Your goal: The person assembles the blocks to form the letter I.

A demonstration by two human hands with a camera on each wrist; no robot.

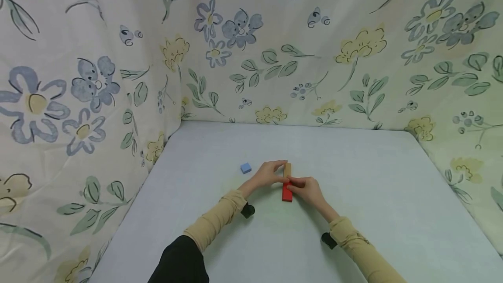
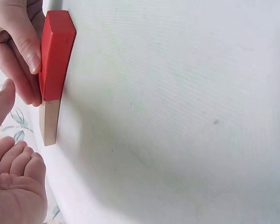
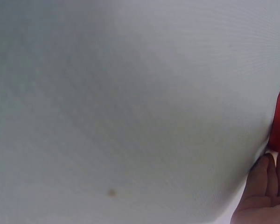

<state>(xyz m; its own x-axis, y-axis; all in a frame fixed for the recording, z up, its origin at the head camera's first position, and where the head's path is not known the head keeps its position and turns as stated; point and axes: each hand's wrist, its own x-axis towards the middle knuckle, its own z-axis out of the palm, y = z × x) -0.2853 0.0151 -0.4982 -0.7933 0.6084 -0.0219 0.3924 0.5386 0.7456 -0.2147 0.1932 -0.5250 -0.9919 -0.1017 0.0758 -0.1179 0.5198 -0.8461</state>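
A red block point(image 1: 287, 193) and a plain wooden block point(image 1: 288, 168) lie end to end on the white table. My right hand point(image 1: 309, 190) is at the red block's right side; its thumb touches the upper edge, while the other fingers lie alongside, near the joint. No finger shows on the red block's left face point(image 2: 59, 65). Around the wooden block's left side is my left hand point(image 1: 266, 174), thumb and fingers spread apart. Its fingers point(image 2: 18, 161) bend loosely in the left wrist view, with nothing between them and the thumb.
A small blue block point(image 1: 246, 168) lies left of the left hand. Dark wrist-worn devices point(image 1: 248, 210) show under both sleeves. Floral curtains point(image 1: 275, 56) hang behind and beside the white table point(image 1: 353, 165).
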